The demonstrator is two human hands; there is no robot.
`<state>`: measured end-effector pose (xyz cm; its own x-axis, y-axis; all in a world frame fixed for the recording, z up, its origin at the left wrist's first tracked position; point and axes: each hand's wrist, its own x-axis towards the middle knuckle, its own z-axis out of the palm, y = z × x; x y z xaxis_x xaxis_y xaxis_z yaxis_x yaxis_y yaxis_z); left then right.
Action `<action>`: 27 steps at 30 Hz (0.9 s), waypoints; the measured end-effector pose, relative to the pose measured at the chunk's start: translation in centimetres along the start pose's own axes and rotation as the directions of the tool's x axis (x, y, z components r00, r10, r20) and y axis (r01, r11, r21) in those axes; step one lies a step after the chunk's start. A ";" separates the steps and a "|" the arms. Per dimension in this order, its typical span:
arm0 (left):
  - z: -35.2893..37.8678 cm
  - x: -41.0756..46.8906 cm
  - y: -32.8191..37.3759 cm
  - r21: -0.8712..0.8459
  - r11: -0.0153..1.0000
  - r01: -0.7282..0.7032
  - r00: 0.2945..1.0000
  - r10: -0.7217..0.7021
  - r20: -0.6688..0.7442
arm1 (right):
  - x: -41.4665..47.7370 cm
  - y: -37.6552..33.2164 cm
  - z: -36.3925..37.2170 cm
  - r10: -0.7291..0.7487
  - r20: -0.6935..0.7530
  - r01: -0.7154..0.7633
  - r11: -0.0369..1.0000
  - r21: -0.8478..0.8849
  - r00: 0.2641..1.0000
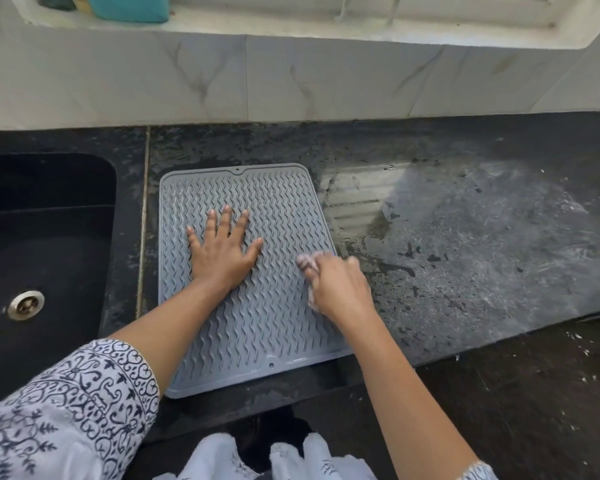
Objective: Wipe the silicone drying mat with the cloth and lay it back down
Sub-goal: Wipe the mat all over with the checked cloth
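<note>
A grey silicone drying mat (pixel 257 327) with wavy ridges lies flat on the black counter (pixel 465 237), its near edge at the counter's front. My left hand (pixel 224 252) presses flat on the mat's middle, fingers spread. My right hand (pixel 340 287) is closed on a small pale cloth (pixel 305 262) at the mat's right edge. The cloth is blurred and mostly hidden under the fingers.
A black sink (pixel 42 244) with a metal drain (pixel 25 305) sits left of the mat. The counter right of the mat is wet and streaked. A marble-tiled wall (pixel 291 81) rises behind, with a teal container (pixel 132 6) on the ledge above.
</note>
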<state>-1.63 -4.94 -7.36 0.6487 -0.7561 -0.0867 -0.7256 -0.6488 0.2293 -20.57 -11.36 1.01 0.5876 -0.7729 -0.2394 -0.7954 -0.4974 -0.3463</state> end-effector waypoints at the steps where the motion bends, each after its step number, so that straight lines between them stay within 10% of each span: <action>1: 0.0 0.0 0.0 0.000 1.000 0.004 1.000 -0.004 0.000 | 1.5 -0.5 0.0 -0.008 -0.082 0.010 1.000 0.020 0.997; 12: 0.2 0.1 0.0 -0.003 1.000 0.001 1.000 -0.001 -0.021 | 4.6 -0.7 3.6 -0.161 -0.147 0.111 0.948 -0.298 0.976; 19: 0.0 -0.1 -0.1 -0.019 1.000 -0.009 1.000 0.009 -0.018 | -0.4 0.7 -0.2 -0.043 0.127 0.067 0.980 -0.188 0.991; 27: 0.3 0.1 -0.1 0.005 1.000 -0.003 1.000 0.003 -0.029 | 7.8 -1.4 3.9 -0.086 -0.105 0.059 0.968 -0.244 0.991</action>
<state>-1.62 -4.96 -7.65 0.6533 -0.7549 -0.0576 -0.7283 -0.6473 0.2250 -14.35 -15.17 -3.89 0.6354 -0.7640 -0.1122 -0.7717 -0.6230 -0.1277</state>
